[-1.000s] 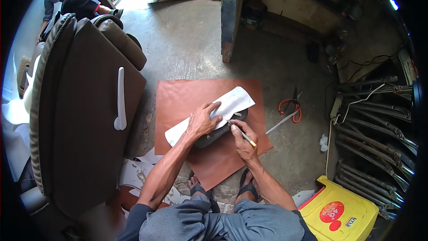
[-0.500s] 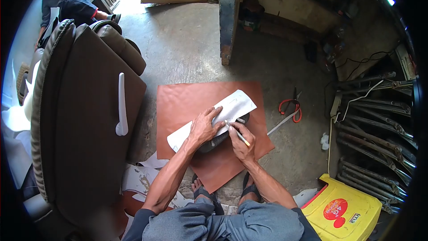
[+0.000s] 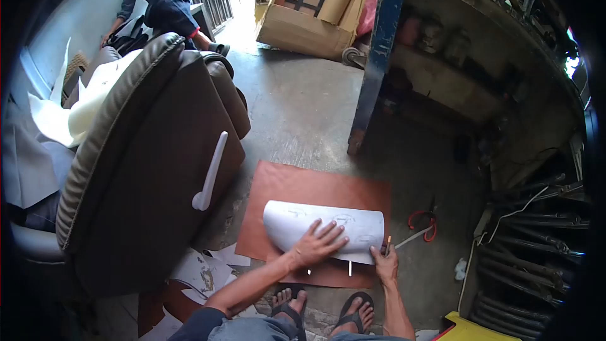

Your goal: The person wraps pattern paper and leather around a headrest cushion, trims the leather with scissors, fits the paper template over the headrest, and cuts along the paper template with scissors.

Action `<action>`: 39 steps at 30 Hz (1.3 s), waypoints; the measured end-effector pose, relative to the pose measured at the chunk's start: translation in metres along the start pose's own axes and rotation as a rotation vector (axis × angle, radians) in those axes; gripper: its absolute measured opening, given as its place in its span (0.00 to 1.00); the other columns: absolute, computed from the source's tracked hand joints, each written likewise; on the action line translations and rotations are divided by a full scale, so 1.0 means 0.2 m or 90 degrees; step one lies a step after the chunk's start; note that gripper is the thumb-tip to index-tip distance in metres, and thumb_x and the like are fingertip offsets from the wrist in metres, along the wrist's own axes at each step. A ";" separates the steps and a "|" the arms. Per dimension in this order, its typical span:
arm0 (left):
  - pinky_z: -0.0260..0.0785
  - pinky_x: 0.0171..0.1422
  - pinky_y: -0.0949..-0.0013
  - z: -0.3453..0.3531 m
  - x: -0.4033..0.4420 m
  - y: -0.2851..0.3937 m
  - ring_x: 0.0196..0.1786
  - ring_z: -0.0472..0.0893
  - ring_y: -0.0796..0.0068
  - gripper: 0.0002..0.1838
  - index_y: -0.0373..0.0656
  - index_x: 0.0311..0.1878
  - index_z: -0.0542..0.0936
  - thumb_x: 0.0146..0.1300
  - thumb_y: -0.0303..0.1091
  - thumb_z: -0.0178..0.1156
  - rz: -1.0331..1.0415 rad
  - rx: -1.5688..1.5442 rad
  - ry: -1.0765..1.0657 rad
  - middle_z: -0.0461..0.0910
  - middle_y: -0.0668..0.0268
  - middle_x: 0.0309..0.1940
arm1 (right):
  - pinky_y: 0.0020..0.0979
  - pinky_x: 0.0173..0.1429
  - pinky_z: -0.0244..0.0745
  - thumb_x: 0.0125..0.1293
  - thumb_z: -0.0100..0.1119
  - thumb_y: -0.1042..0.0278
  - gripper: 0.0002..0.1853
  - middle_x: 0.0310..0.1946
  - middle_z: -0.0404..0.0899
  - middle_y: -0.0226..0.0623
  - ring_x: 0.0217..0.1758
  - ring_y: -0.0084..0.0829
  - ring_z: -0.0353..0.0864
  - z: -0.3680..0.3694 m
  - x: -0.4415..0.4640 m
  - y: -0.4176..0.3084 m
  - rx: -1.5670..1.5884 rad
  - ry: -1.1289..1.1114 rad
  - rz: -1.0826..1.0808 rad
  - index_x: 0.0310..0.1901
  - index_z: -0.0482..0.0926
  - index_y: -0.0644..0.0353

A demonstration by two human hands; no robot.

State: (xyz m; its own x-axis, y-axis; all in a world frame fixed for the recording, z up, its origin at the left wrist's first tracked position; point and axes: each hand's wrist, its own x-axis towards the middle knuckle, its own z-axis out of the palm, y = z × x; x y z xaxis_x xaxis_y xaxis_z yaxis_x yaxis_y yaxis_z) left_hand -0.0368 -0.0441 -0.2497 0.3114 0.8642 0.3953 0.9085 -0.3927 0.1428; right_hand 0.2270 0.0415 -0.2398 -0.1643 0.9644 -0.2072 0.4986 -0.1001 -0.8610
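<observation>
A white sheet (image 3: 290, 218) with faint drawn marks arches over the reddish-brown leather-like piece (image 3: 303, 180) on the floor; whatever lies beneath the sheet is hidden. My left hand (image 3: 320, 243) presses flat on the sheet, fingers spread. At the sheet's right end, my right hand (image 3: 386, 263) is closed, its thumb at the sheet's corner. A slim pen or pencil (image 3: 389, 239) with a yellowish end sticks up from the fingers of that hand. Two small white marks show just below the sheet's near edge.
Red-handled scissors (image 3: 421, 226) lie right of the leather, beside a pale strip (image 3: 413, 238). A large brown padded seat (image 3: 145, 183) with a white lever (image 3: 211, 170) stands left. A blue post (image 3: 375, 57), metal frames (image 3: 524, 246) and a yellow plastic item (image 3: 476, 328) bound the right. A person (image 3: 164, 6) sits at back left.
The white sheet has turned from slanted to nearly level across the leather. My right hand has moved from the sheet's middle to its right end. The view has shifted, showing more background.
</observation>
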 end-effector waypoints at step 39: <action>0.80 0.48 0.61 -0.37 0.00 -0.62 0.43 0.89 0.58 0.07 0.41 0.44 0.89 0.64 0.27 0.68 -0.543 -0.264 -0.091 0.88 0.52 0.40 | 0.31 0.48 0.76 0.77 0.58 0.46 0.21 0.38 0.83 0.32 0.41 0.25 0.79 -0.27 0.39 -0.31 0.317 0.323 -0.065 0.45 0.82 0.60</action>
State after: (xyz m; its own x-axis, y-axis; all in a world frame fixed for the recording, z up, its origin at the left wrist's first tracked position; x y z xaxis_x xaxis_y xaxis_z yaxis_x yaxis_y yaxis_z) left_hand -0.1699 -0.0187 -0.2013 -0.3536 0.9299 -0.1010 0.6822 0.3302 0.6523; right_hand 0.2285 0.1353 -0.1775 0.2875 0.9575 0.0231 0.0353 0.0136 -0.9993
